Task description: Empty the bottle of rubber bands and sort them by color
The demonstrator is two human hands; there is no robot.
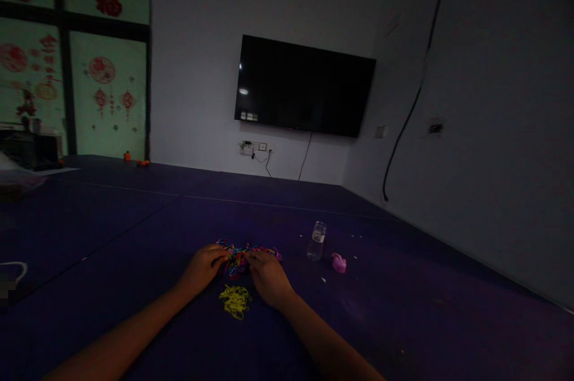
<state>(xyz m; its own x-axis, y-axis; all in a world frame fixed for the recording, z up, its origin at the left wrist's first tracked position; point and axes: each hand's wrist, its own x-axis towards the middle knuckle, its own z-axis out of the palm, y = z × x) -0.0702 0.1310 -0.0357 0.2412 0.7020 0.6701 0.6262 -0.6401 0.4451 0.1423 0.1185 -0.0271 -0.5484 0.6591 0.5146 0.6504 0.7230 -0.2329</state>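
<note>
A tangled pile of multicoloured rubber bands (242, 256) lies on the dark blue surface in front of me. At its left edge my left hand (207, 264) is closed, thumb and fingers pinched on some of the bands. From the right my right hand (268, 276) reaches into the same pile, its bent fingertips closed on bands near the middle. Exactly which strands each hand grips is too small to tell. Closer to me, between my forearms, sits a separate loose heap of yellow rubber bands (235, 301), touched by neither hand.
Right of the pile a clear bottle (316, 242) stands upright, with a pink cap-like object (339, 262) beside it. Small white scraps (323, 280) lie around them. A black cable (403, 130) hangs down the right wall. Small orange objects (142, 163) sit at the far left.
</note>
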